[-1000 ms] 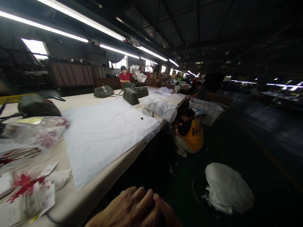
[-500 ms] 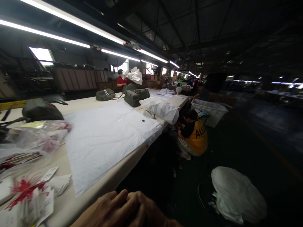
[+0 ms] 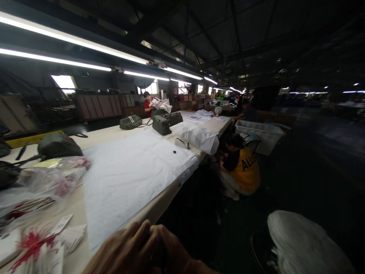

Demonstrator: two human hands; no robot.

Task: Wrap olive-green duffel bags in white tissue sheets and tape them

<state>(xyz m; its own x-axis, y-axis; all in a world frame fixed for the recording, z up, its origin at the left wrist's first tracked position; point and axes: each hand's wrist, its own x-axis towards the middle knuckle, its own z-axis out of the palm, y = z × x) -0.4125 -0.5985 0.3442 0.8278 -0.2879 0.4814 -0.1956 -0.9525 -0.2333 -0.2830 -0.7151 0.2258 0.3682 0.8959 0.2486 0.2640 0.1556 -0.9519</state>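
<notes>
At the bottom edge, my left hand (image 3: 122,249) and my right hand (image 3: 173,249) are together, fingers bent and closed. A dark patch lies between them; what they hold, if anything, I cannot make out. Both are in front of the table's near edge. Close by on the table lies a large white sheet (image 3: 128,171) with a small black piece (image 3: 174,152) on it. To the left are white hang tags (image 3: 42,255) with red strings (image 3: 32,241), and a clear plastic bag (image 3: 48,182) holding more tags and red strings.
Dark green bags (image 3: 161,125) stand farther along the table (image 3: 105,139), another bag (image 3: 58,146) at left. A person in a yellow top (image 3: 246,171) crouches by the right edge. A stuffed white plastic bag (image 3: 305,243) is at lower right. A person in red (image 3: 147,108) stands beyond the table.
The view has shifted, so the table and bags appear lower. My hands stay together, with a dark gap now showing between them. The far person's white plastic has come down.
</notes>
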